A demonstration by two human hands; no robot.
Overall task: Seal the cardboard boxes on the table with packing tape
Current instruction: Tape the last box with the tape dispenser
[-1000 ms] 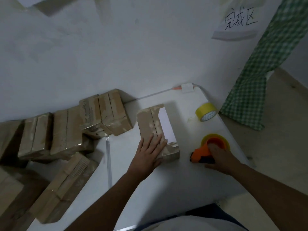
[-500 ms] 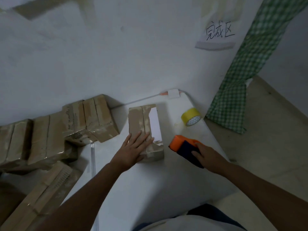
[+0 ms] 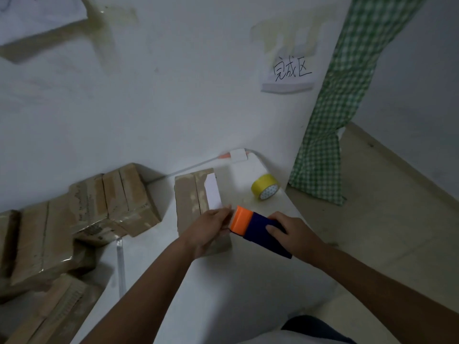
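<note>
box: we had 1 cardboard box [image 3: 192, 202] on the white table [image 3: 223, 294], just in front of the wall, flaps down, white label on its right side. We judged it light and stiff at the edges, soft mid-flap; old tape patches made the top uneven.
tape dispenser: orange-and-navy tape dispenser [image 3: 258, 230] sat at the box's near right corner, orange end toward the box.
right hand: our right hand [image 3: 289, 233] gripped the dispenser's navy body, fingers curled round it.
left hand: our left hand [image 3: 211, 227] was over the box's near end, fingertips at the orange end; looked like a pinch on the tape tab, but we couldn't tell for sure.
hold: we judged it best to press down on the box top by the seam, not the sides, since a light box would slide on the smooth table.
risk: thin tape could fold on itself.
spare roll: yellow tape roll [image 3: 265, 186] lay near the table's right edge, apart from the box.
other boxes: pile of taped boxes [image 3: 99, 209] on the left against the wall.
</note>
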